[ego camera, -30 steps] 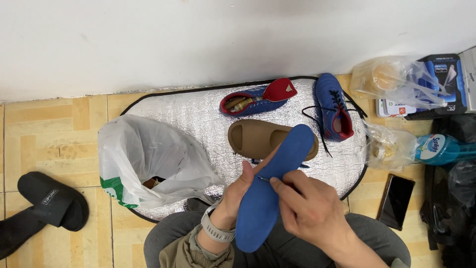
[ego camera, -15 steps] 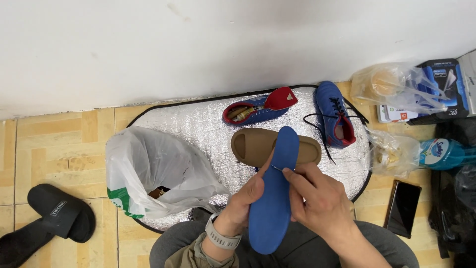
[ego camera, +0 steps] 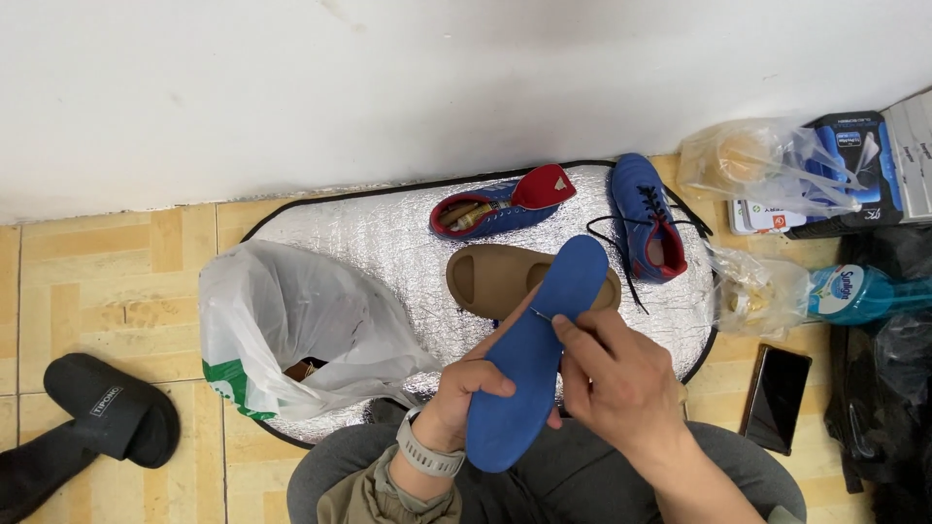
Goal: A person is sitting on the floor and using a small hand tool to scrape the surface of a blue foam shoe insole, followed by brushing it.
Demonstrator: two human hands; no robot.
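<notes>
probably a home: tiled floor point(ego camera: 107, 281), scattered shoes point(ego camera: 649, 215).

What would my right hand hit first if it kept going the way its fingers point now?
Your right hand points up-left at the blue insole, already touching its edge. Beyond that, probably the tan slide sandal, though depth is hard to judge.

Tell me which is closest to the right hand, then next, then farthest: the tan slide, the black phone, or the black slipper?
From the right hand:
1. Tan slide, just beyond the fingers on the silver mat.
2. Black phone, on the floor to the right.
3. Black slipper, far left on the tiles.
</notes>
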